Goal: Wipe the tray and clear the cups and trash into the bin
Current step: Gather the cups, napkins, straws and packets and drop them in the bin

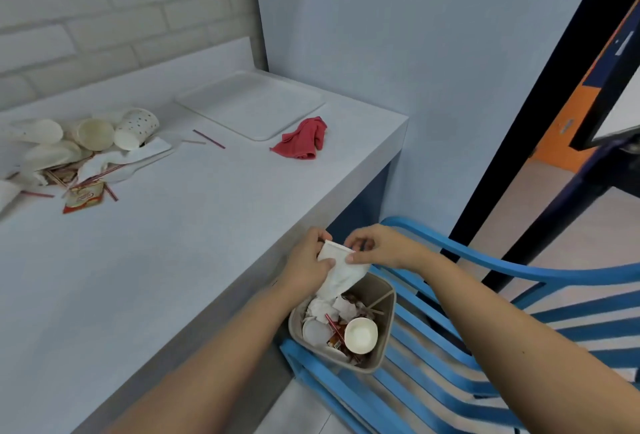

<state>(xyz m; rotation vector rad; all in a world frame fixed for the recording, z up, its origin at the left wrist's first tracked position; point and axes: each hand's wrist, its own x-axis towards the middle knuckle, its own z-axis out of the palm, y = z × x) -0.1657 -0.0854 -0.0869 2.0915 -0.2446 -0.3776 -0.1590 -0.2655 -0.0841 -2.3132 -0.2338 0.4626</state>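
The left grip (306, 262) and right grip (379, 248) both pinched a crushed white paper cup (337, 269) between them, its rim flattened, its creased end drooping below toward the bin (385, 322).

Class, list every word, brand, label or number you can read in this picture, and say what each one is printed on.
None can be read.
Sachet on the counter: red logo, too blurred.
Wrappers in the bin: print too small.
Door plate: blurred, nothing legible.
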